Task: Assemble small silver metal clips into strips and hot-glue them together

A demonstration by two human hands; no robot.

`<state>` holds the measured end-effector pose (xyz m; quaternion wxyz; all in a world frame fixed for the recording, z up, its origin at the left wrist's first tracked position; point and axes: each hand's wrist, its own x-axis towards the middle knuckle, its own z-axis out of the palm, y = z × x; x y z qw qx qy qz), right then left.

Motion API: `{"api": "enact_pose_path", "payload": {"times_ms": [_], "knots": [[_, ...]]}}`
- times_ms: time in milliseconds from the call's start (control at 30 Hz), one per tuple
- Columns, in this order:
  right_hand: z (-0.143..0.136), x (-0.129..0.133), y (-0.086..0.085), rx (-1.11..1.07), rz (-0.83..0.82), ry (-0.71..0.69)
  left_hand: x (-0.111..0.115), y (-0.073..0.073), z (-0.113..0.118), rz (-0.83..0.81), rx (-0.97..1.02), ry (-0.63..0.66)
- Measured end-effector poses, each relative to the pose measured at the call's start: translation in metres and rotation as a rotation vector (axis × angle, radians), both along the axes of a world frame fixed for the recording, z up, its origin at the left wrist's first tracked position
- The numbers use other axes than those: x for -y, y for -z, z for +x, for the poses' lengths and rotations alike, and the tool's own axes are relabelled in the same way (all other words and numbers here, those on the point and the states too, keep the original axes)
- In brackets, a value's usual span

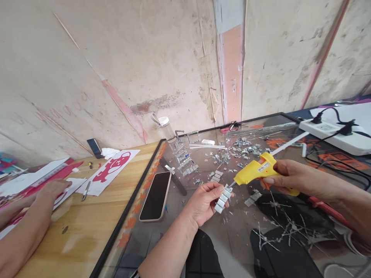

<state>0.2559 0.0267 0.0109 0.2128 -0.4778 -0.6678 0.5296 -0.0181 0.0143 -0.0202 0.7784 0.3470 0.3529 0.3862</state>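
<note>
A short strip of joined silver metal pieces (222, 200) is held between the thumb and fingers of my left hand (205, 201), above the dark glass table. My right hand (285, 177) grips a yellow glue gun (255, 170), a finger at its orange trigger. The gun points left, its nozzle at the upper end of the strip; whether the two touch is hard to tell. A white glue stick (291, 142) sticks out of the gun's back. Similar strips (216, 176) and many loose silver pieces (246, 148) lie beyond my hands.
A phone (155, 197) lies left of my left hand. Behind stands a clear bottle (166, 128). Twisted wire pieces (290, 229) lie at the front right, a white power strip (337, 135) with black cables at the back right. Another person's hands (56, 190) rest on papers at the left.
</note>
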Motion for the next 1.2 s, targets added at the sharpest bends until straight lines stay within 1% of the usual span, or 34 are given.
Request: {"api": "enact_pose_path", "payload": {"times_ms": [300,500,633,700,767,867,933,967,1033,1100,1133,1200], "knots": [[-0.005,0.004,-0.004,-0.048,0.009,0.035,0.000,0.000,-0.001,0.004,0.007,0.000],[-0.004,0.004,-0.001,-0.069,0.020,0.043,0.001,-0.001,0.000,-0.005,0.014,-0.003],[-0.005,0.005,0.000,-0.117,0.009,0.076,0.000,0.000,0.000,-0.009,0.037,-0.007],[-0.009,0.005,-0.002,-0.157,0.021,0.096,0.000,0.000,0.000,-0.020,0.069,-0.023],[-0.015,0.005,-0.003,-0.188,0.067,0.107,-0.001,-0.001,0.000,-0.034,0.110,-0.068],[-0.028,0.006,0.000,-0.191,0.206,0.141,-0.002,-0.004,-0.001,-0.048,0.170,-0.140],[-0.036,0.009,0.005,-0.133,0.359,0.188,-0.003,-0.005,-0.003,-0.052,0.206,-0.168],[-0.039,0.011,0.008,-0.082,0.467,0.209,-0.004,-0.006,-0.004,-0.053,0.221,-0.178],[-0.043,0.014,0.014,0.049,0.747,0.211,-0.005,-0.006,-0.005,-0.050,0.253,-0.198],[-0.045,0.016,0.017,0.158,1.031,0.156,-0.006,-0.006,-0.007,-0.049,0.275,-0.217],[-0.045,0.017,0.018,0.194,1.146,0.110,-0.006,-0.006,-0.008,-0.051,0.282,-0.229],[-0.045,0.017,0.016,0.230,1.315,0.020,-0.007,-0.007,-0.008,-0.066,0.282,-0.257]]}}
